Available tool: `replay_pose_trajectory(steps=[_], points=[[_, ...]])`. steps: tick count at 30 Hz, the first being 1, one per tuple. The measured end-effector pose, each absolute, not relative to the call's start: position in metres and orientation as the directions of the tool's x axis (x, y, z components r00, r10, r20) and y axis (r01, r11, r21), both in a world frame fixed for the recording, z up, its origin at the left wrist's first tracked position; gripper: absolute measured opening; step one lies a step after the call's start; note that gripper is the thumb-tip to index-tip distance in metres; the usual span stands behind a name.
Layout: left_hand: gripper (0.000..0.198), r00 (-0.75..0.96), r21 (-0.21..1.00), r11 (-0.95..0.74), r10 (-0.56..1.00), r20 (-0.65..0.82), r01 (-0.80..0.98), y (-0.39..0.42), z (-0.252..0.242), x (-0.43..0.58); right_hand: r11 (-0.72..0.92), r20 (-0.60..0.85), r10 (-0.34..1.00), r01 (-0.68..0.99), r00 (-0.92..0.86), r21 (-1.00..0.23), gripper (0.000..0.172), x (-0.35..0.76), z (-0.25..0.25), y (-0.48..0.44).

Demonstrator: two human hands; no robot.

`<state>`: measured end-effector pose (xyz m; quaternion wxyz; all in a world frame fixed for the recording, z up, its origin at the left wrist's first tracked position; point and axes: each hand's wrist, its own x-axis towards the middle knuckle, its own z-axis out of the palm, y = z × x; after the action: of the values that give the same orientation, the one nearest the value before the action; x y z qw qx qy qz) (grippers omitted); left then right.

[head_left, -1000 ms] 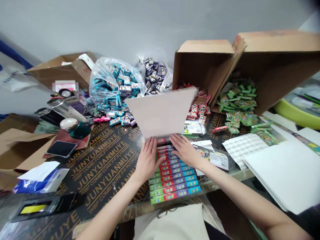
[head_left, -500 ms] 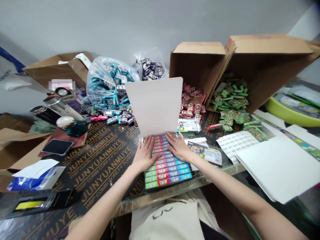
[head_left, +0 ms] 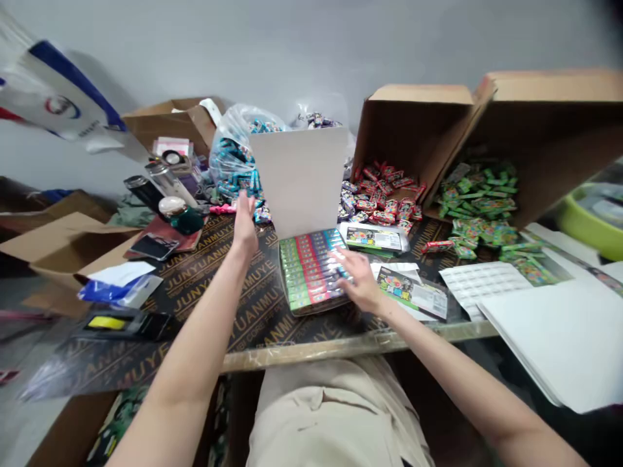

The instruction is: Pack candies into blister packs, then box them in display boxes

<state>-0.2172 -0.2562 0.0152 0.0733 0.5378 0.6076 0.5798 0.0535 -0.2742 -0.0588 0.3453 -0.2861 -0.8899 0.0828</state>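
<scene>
The left hand [head_left: 244, 226] has just come up off the goods: a moment ago both palms lay flat on them, and now only the right hand [head_left: 361, 281] stays down. The left one stands nearly upright just beside the left edge of a white card panel [head_left: 300, 174], blurred with motion, its fingers straight and close together, holding nothing and touching nothing that I can make out. That leaves the rows of slim boxed packets [head_left: 311, 269] mostly uncovered, their green, red and blue bands now in plain view. The right hand is loosely spread, its fingertips resting on the right side of those rows – no pinch, just contact. The rows lie overlapped on a dark plywood tabletop [head_left: 257, 311] printed JUNYUANMUYE, with the panel rising right behind them. Farther back, red-wrapped packets [head_left: 379, 194] spill from a tipped cardboard carton [head_left: 411, 123], green packets [head_left: 479, 206] spill from a second carton [head_left: 549, 123], and a clear plastic bag [head_left: 233, 155] of blue packets sits behind the left hand.
</scene>
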Motion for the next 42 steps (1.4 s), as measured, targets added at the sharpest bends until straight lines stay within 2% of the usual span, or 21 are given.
replay_pose_trajectory(steps=[2, 3, 5, 7, 8, 9, 10, 12, 14, 16, 17, 20, 22, 24, 28, 32, 34, 36, 38, 40, 42], points=[[0.082, -0.344, 0.795, -0.329, 0.77, 0.538, 0.509, -0.258, 0.042, -0.219, 0.66, 0.572, 0.75, 0.325, -0.332, -0.678, 0.067, 0.073, -0.056, -0.28], [0.087, -0.206, 0.803, -0.404, 0.825, 0.526, 0.438, -0.264, 0.049, -0.217, 0.552, 0.5, 0.829, 0.224, -0.249, -0.803, 0.073, 0.083, -0.056, -0.284], [0.094, 0.12, 0.823, -0.472, 0.881, 0.458, 0.317, -0.285, 0.05, -0.205, 0.315, 0.296, 0.928, 0.052, -0.224, -0.948, 0.085, 0.105, -0.06, -0.29], [0.09, 0.401, 0.795, -0.5, 0.843, 0.358, 0.343, -0.315, 0.032, -0.187, 0.088, 0.085, 0.947, -0.003, -0.31, -0.996, 0.086, 0.122, -0.069, -0.296], [0.08, 0.473, 0.727, -0.536, 0.819, 0.325, 0.428, -0.331, 0.018, -0.177, 0.009, 0.003, 0.936, 0.017, -0.352, -1.0, 0.079, 0.129, -0.076, -0.298], [0.066, 0.473, 0.61, -0.567, 0.817, 0.33, 0.553, -0.346, 0.001, -0.169, -0.03, -0.05, 0.922, 0.057, -0.385, -0.998, 0.07, 0.134, -0.083, -0.301], [0.061, 0.462, 0.469, -0.573, 0.82, 0.34, 0.672, -0.36, -0.016, -0.162, -0.032, -0.073, 0.909, 0.106, -0.41, -0.994, 0.058, 0.138, -0.09, -0.302], [0.079, 0.412, 0.254, -0.514, 0.836, 0.363, 0.819, -0.38, -0.05, -0.153, 0.037, -0.057, 0.888, 0.194, -0.456, -0.98, 0.041, 0.141, -0.101, -0.305], [0.091, 0.321, 0.152, -0.402, 0.866, 0.384, 0.903, -0.389, -0.076, -0.149, 0.12, -0.026, 0.861, 0.254, -0.507, -0.96, 0.036, 0.139, -0.107, -0.304], [0.094, 0.215, 0.134, -0.299, 0.876, 0.432, 0.945, -0.389, -0.091, -0.148, 0.247, 0.064, 0.859, 0.301, -0.507, -0.921, 0.034, 0.132, -0.108, -0.301], [0.094, 0.166, 0.142, -0.259, 0.867, 0.47, 0.955, -0.388, -0.095, -0.148, 0.349, 0.16, 0.861, 0.332, -0.482, -0.877, 0.033, 0.128, -0.107, -0.299], [0.09, 0.048, 0.2, -0.201, 0.811, 0.583, 0.959, -0.381, -0.102, -0.148, 0.634, 0.546, 0.77, 0.479, -0.329, -0.607, 0.025, 0.115, -0.107, -0.292], [0.085, 0.0, 0.26, -0.2, 0.794, 0.609, 0.945, -0.376, -0.107, -0.146, 0.689, 0.71, 0.658, 0.582, -0.253, -0.431, 0.021, 0.11, -0.111, -0.287], [0.079, -0.025, 0.315, -0.203, 0.805, 0.592, 0.927, -0.372, -0.116, -0.143, 0.688, 0.773, 0.582, 0.66, -0.253, -0.302, 0.02, 0.109, -0.118, -0.282], [0.07, -0.076, 0.392, -0.154, 0.855, 0.512, 0.907, -0.37, -0.133, -0.141, 0.657, 0.769, 0.534, 0.745, -0.352, -0.116, 0.024, 0.11, -0.133, -0.278], [0.067, -0.047, 0.454, -0.204, 0.874, 0.484, 0.867, -0.372, -0.14, -0.155, 0.642, 0.728, 0.558, 0.763, -0.4, -0.073, 0.03, 0.102, -0.144, -0.281], [0.065, -0.019, 0.438, -0.235, 0.865, 0.502, 0.868, -0.373, -0.135, -0.164, 0.654, 0.682, 0.586, 0.753, -0.436, -0.08, 0.03, 0.098, -0.143, -0.284], [0.065, 0.021, 0.355, -0.248, 0.844, 0.536, 0.901, -0.372, -0.124, -0.172, 0.646, 0.666, 0.607, 0.758, -0.434, -0.095, 0.028, 0.096, -0.133, -0.288], [0.073, 0.088, 0.223, -0.246, 0.833, 0.546, 0.943, -0.368, -0.11, -0.175, 0.636, 0.668, 0.6, 0.768, -0.44, -0.066, 0.036, 0.095, -0.114, -0.29], [0.084, 0.198, 0.076, -0.267, 0.852, 0.485, 0.961, -0.362, -0.096, -0.174, 0.682, 0.611, 0.559, 0.73, -0.56, 0.045, 0.055, 0.091, -0.092, -0.29], [0.088, 0.305, -0.018, -0.323, 0.872, 0.383, 0.946, -0.356, -0.089, -0.171, 0.769, 0.455, 0.495, 0.617, -0.74, 0.166, 0.066, 0.083, -0.075, -0.288]])
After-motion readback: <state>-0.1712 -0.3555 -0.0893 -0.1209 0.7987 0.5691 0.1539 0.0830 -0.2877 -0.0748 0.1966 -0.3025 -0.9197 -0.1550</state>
